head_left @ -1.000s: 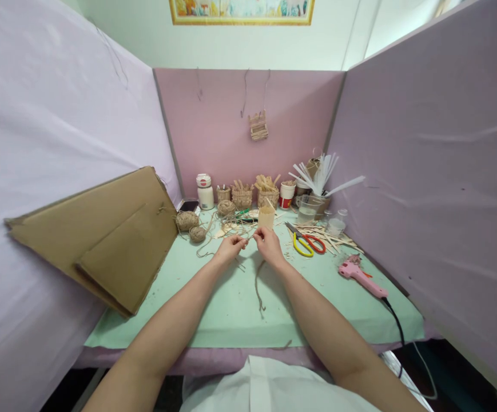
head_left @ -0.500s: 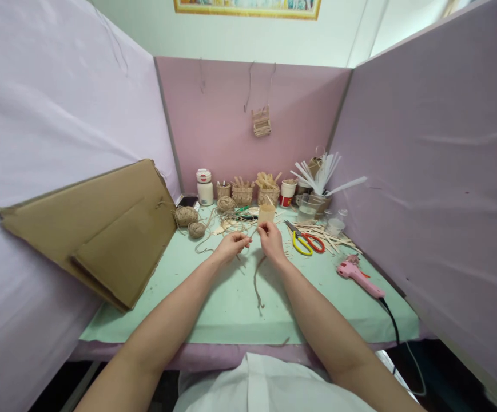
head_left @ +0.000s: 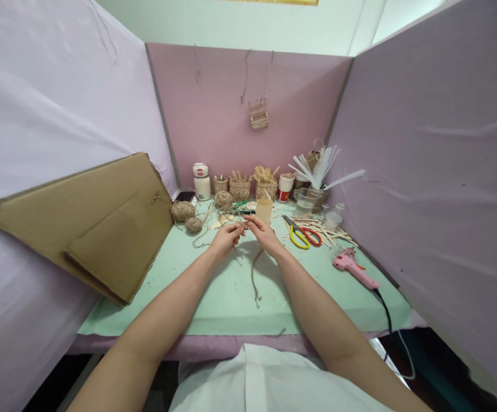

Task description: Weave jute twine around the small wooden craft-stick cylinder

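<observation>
Fingers closed, my left hand pinches a thin piece of brown twine near the middle of the table. My right hand meets it fingertip to fingertip, its fingers closed on the same twine. A length of twine hangs below my right hand and lies on the green cloth. Just behind my right hand stands a pale tan cup-like piece. Twine balls and loose strands lie to the left, beyond my left hand.
Scissors and thin wood strips lie to the right, with a pink glue gun nearer. Cardboard leans at left. Containers of sticks and a white bottle line the back.
My hands have come together, the right fingers now stretched across to the left fingertips. The whole view has shifted slightly, with the scene sitting higher.
</observation>
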A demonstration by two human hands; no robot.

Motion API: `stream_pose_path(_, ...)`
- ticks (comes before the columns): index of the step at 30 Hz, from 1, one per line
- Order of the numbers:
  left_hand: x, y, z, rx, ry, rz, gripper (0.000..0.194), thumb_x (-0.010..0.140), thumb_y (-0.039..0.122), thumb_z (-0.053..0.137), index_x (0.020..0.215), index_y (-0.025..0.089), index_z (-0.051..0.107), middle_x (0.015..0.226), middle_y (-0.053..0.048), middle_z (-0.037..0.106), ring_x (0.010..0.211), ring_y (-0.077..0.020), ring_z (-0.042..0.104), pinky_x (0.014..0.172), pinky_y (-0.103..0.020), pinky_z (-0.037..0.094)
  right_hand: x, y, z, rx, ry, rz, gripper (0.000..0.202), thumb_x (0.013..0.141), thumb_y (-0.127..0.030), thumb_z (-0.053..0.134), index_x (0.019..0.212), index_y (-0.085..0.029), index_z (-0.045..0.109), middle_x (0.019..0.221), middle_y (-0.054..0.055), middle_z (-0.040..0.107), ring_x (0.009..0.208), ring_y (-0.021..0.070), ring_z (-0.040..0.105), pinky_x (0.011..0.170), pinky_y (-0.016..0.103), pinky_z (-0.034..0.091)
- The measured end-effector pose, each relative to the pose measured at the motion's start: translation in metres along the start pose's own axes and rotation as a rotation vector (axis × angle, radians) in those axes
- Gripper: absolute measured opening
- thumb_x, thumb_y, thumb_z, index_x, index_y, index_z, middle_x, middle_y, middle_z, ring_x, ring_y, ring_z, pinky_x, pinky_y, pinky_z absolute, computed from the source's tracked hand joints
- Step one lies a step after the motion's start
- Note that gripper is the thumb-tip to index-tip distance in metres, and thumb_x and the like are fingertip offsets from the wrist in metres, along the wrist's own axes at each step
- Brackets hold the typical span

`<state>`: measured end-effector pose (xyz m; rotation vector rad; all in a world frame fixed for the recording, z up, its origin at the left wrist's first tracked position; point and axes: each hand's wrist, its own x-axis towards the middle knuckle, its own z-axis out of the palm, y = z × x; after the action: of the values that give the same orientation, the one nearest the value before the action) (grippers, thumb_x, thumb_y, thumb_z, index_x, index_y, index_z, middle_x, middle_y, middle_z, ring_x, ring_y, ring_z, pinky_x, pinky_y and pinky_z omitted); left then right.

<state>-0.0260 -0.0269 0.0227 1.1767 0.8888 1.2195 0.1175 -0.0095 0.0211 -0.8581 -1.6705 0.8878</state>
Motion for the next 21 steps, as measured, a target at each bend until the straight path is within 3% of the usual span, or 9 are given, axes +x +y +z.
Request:
stream_pose_path(4,0.001,0.008,-0.002,-0.176,0.05,0.014,0.026,0.063,0.034,0.073,0.065,0.015,0.057,0.061,0.0,0.051,0.046,-0.0036,0.033,0.041,-0.018,0.02,-0.002,0.001,0.001,-0.069,-0.048,0.026,0.026,0.077,-0.036,0.052,0.093,-0.017,0.062,0.082,0.003,0.065,0.076,0.0141,0.057,0.072,0.028,0.044)
stream_pose_path(10,0.0,0.035,-0.016,-0.608,0.084,0.042,0.013,0.081,0.019,0.056,0.069,0.015,0.054,0.079,-0.002,0.058,0.057,-0.0041,0.046,0.049,-0.016,0.038,-0.002,0.003,-0.002,-0.171,-0.052,0.05,0.022,0.076,-0.036,0.051,0.078,-0.017,0.063,0.07,0.001,0.061,0.067,0.0132,0.051,0.064,0.025,0.039)
stream_pose_path(15,0.0,0.052,-0.035,-0.868,0.116,0.055,0.026,0.089,0.014,0.039,0.069,0.012,0.055,0.085,-0.006,0.061,0.07,-0.0051,0.055,0.062,-0.014,0.047,0.001,0.007,-0.008,-0.231,0.031,0.06,0.025,0.076,-0.04,0.051,0.073,-0.018,0.063,0.063,0.0,0.057,0.061,0.0135,0.047,0.059,0.025,0.036)
stream_pose_path(21,0.0,0.053,-0.041,-0.954,0.102,0.081,0.03,0.091,0.016,0.036,0.069,0.011,0.055,0.076,-0.005,0.058,0.065,-0.0053,0.054,0.059,-0.015,0.048,0.003,0.01,-0.014,-0.373,0.191,0.066,0.022,0.076,-0.036,0.049,0.075,-0.021,0.064,0.068,0.001,0.062,0.068,0.0166,0.052,0.064,0.027,0.037)
